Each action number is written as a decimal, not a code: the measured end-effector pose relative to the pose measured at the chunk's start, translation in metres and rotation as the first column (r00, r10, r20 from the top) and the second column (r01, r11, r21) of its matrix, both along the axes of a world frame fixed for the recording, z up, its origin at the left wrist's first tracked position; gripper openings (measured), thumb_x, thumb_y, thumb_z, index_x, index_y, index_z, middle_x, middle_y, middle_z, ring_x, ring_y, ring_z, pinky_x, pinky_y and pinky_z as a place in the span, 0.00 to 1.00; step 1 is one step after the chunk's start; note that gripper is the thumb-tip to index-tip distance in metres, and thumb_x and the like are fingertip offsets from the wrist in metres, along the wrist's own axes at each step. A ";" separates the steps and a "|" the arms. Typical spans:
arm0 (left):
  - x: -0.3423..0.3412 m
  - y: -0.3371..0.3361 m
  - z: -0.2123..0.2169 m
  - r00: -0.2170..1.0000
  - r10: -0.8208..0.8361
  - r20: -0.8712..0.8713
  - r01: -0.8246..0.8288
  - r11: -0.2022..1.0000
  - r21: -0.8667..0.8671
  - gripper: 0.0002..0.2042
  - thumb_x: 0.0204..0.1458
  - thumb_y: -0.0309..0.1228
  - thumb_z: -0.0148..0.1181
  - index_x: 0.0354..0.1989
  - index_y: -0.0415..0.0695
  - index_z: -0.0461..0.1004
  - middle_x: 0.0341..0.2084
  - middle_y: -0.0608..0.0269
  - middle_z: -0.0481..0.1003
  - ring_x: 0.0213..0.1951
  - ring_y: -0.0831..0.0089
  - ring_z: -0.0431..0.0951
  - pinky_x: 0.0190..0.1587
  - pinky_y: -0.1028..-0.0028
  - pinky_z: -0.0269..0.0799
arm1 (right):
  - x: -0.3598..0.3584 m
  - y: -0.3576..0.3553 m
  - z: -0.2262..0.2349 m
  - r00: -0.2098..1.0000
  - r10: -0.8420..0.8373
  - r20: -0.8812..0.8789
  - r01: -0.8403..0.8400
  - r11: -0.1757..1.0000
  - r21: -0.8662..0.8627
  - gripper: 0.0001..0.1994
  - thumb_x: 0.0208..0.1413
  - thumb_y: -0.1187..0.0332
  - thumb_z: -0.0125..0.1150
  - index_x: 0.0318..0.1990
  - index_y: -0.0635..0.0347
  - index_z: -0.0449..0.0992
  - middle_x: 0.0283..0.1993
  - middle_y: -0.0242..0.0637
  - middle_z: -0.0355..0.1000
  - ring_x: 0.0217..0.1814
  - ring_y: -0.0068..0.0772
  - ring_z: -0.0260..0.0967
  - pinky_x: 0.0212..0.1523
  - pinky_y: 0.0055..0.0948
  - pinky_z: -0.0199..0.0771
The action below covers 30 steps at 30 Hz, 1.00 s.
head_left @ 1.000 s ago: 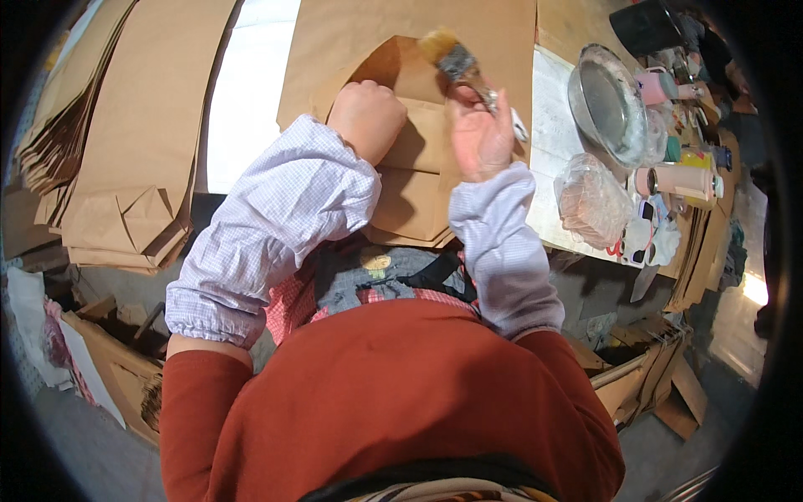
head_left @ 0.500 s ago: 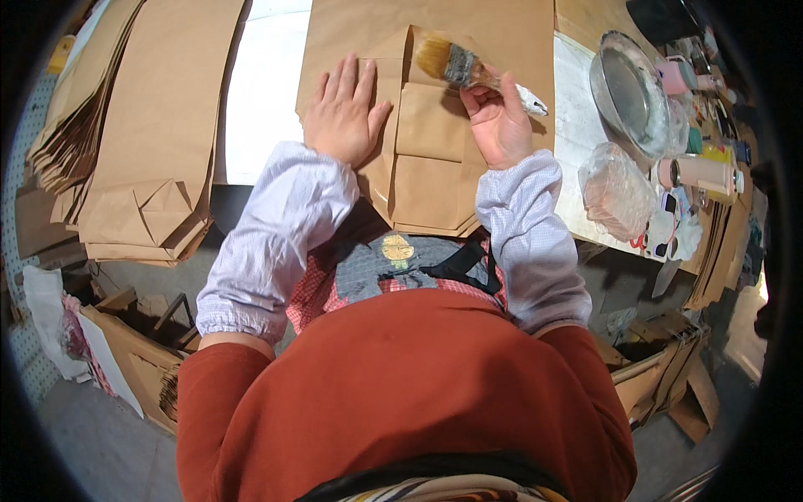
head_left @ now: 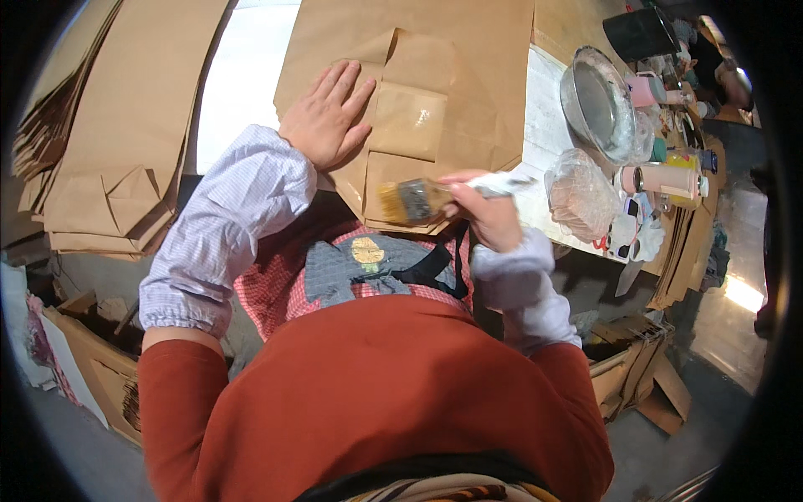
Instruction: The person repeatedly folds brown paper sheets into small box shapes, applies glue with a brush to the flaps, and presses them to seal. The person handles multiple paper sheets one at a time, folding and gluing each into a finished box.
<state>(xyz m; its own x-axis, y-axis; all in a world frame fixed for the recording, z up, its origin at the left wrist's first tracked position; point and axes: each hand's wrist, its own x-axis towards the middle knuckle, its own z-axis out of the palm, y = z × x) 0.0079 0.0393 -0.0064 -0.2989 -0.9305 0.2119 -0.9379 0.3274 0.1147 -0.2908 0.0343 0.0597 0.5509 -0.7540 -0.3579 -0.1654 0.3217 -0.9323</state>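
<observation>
My left hand [head_left: 328, 117] lies flat on a brown kraft paper bag [head_left: 481, 92], fingers spread and stretched away from me, beside the folded bottom panels. In my right hand [head_left: 488, 213] is a wide paintbrush [head_left: 414, 201], gripped by its white-smeared handle. The yellowish bristles point left, over the near edge of the folded panels; whether they touch the paper I cannot tell. A shiny wet patch [head_left: 424, 115] shows on the middle panel. The bag lies with its folded end toward me at the table's near edge.
Stacked kraft bags [head_left: 138, 100] lie on the left. At right stand a metal basin [head_left: 595, 105], a clear plastic bag [head_left: 577, 194], a pink-filled bottle [head_left: 669, 180] and a black bucket [head_left: 640, 35]. Cardboard boxes [head_left: 104, 360] sit below the table on both sides.
My right hand has brought the paintbrush down toward me, from the far end of the folded panels to their near edge. A wet patch now shows. My left hand stays flat on the bag.
</observation>
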 end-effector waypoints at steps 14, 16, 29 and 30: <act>-0.002 0.000 0.005 0.997 0.004 0.081 0.003 0.996 -0.090 0.32 0.59 0.45 0.47 0.67 0.38 0.57 0.66 0.40 0.56 0.68 0.48 0.53 0.71 0.56 0.45 | -0.020 0.033 0.015 0.830 0.334 -0.446 -0.533 0.243 -0.811 0.11 0.47 0.74 0.67 0.39 0.66 0.78 0.36 0.44 0.76 0.36 0.44 0.76 0.33 0.34 0.77; 0.002 -0.002 0.005 0.995 -0.008 0.097 0.012 0.999 -0.033 0.30 0.59 0.44 0.47 0.66 0.38 0.58 0.65 0.41 0.57 0.68 0.48 0.54 0.71 0.56 0.46 | -0.015 0.026 0.022 0.863 0.420 -0.279 -0.450 0.390 -0.803 0.10 0.49 0.74 0.66 0.39 0.66 0.79 0.36 0.45 0.77 0.36 0.44 0.77 0.34 0.33 0.77; 0.015 -0.018 -0.008 0.927 -0.109 -0.359 0.061 0.988 -0.145 0.13 0.56 0.30 0.58 0.49 0.42 0.75 0.52 0.53 0.73 0.57 0.53 0.69 0.57 0.63 0.69 | 0.048 0.024 0.005 0.822 0.391 -0.415 -0.497 0.137 -0.857 0.09 0.47 0.73 0.58 0.38 0.62 0.75 0.33 0.38 0.72 0.33 0.41 0.73 0.32 0.35 0.75; 0.014 -0.018 -0.007 0.925 -0.149 -0.350 0.080 0.976 -0.204 0.13 0.56 0.30 0.58 0.49 0.42 0.75 0.51 0.53 0.73 0.57 0.53 0.69 0.56 0.63 0.70 | 0.040 0.030 0.002 0.824 0.393 -0.408 -0.499 0.161 -0.852 0.09 0.48 0.73 0.58 0.38 0.62 0.75 0.33 0.38 0.72 0.34 0.41 0.73 0.32 0.35 0.75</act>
<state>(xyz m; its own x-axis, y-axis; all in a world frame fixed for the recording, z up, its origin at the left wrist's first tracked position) 0.0215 0.0214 -0.0133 -0.2724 -0.8291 0.4883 -0.7983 0.4780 0.3664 -0.2513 0.0641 0.0621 0.9264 -0.2285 0.2994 -0.0457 -0.8573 -0.5127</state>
